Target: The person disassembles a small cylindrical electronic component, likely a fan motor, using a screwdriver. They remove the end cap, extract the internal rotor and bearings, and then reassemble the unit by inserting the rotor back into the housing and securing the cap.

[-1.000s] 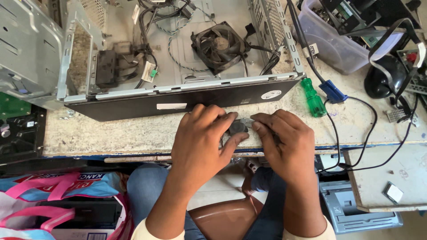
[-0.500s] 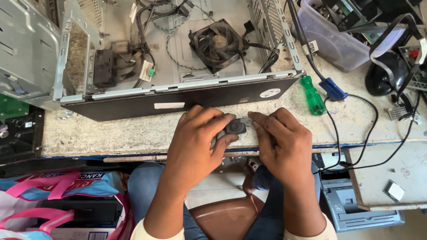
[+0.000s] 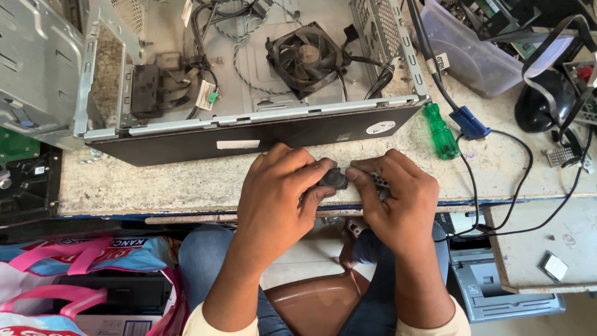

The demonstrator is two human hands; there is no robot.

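Currently: both hands pinch one small dark part.
Left hand (image 3: 273,193) and right hand (image 3: 398,193) close fingertips on the small dark component (image 3: 336,179); uneven pressure could likely drop it beyond the bench edge (image 3: 186,208) below the grip.

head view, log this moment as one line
left hand holds small dark part | right hand pinches same part | above table edge | open computer case behind | green screwdriver right

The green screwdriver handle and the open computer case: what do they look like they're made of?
Screwdriver handle: probably clear-tinted plastic, glossy, since light glints through the green. Computer case: seemingly bare sheet metal, dull grey, with perforated panels and folded edges; its front strip looks like black plastic.
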